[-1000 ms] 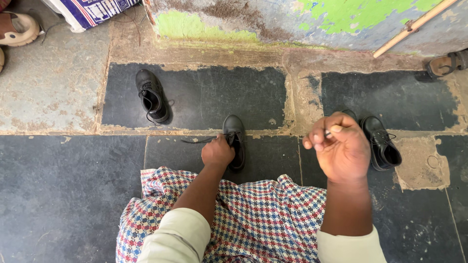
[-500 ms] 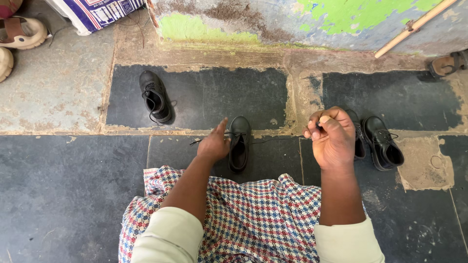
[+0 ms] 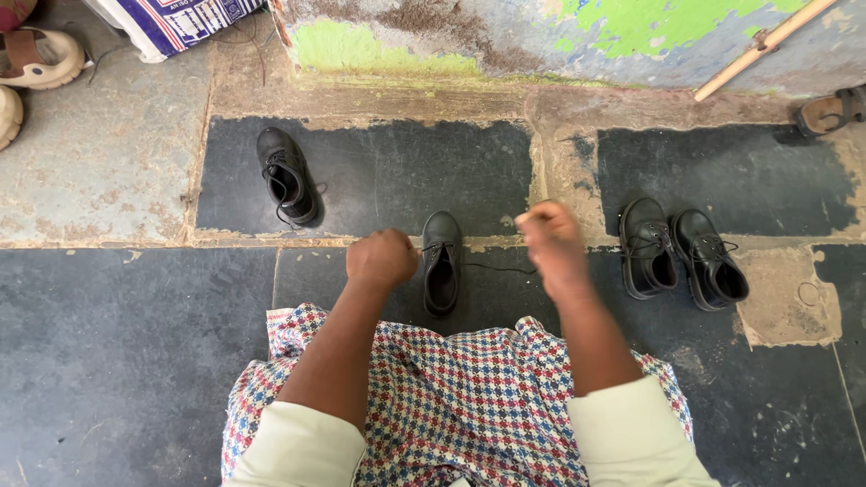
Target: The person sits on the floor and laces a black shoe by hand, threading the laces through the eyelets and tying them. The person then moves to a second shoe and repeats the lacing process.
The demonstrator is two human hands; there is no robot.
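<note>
A small black lace-up shoe (image 3: pixel 441 263) stands on the dark stone floor right in front of my lap, toe pointing away. My left hand (image 3: pixel 382 260) is closed just left of it, apparently pinching one end of its black lace. My right hand (image 3: pixel 550 236) is blurred to the shoe's right, fingers closed on the other lace end (image 3: pixel 492 267), which stretches thinly from the shoe. My knees are covered by a checked red, blue and white cloth (image 3: pixel 460 406).
A single black shoe (image 3: pixel 287 177) stands farther off to the left. A pair of black shoes (image 3: pixel 683 258) sits to the right. Sandals (image 3: pixel 41 56) lie top left, another sandal (image 3: pixel 830 110) top right, a wooden stick (image 3: pixel 762 47) against the painted wall.
My right hand has come down from a raised position and moved left toward the shoe. My left hand has closed and shifted slightly; the lace is now stretched out to the right.
</note>
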